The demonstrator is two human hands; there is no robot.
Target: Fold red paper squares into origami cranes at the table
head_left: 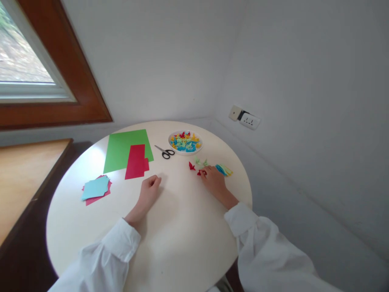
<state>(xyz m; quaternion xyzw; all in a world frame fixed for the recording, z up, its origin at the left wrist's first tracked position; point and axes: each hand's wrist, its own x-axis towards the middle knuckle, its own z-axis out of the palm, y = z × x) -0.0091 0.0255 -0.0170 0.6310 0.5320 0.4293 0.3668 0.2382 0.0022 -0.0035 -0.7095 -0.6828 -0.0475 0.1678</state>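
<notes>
Okay, looking down on the round counter (182,227). My right hand (214,180) is out to the right, fingertips on a small red folded piece (199,172). I cannot tell whether it's pinched or only touched. My left hand (149,190) rests on the counter near the middle, fingers loosely curled, holding nothing.

Just beyond the right hand there's a second red folded piece (191,166) and two pale green folded pieces (201,162). A little blue and yellow paper stack (224,170) sits just beside the knuckles.

Further back, the white plate (170,145) is heaped with small folded shapes in red, yellow, blue and green, so I'd judge a good share of the folding is done.

Plenty of paper is flat, though. A large green sheet (121,148) has a red sheet (135,162) overlapping its near edge. Well to the left, light blue squares (95,187) lie on top of red squares (97,198). The scissors (165,152) lie between the green sheet and the plate, with neither hand on them.
</notes>
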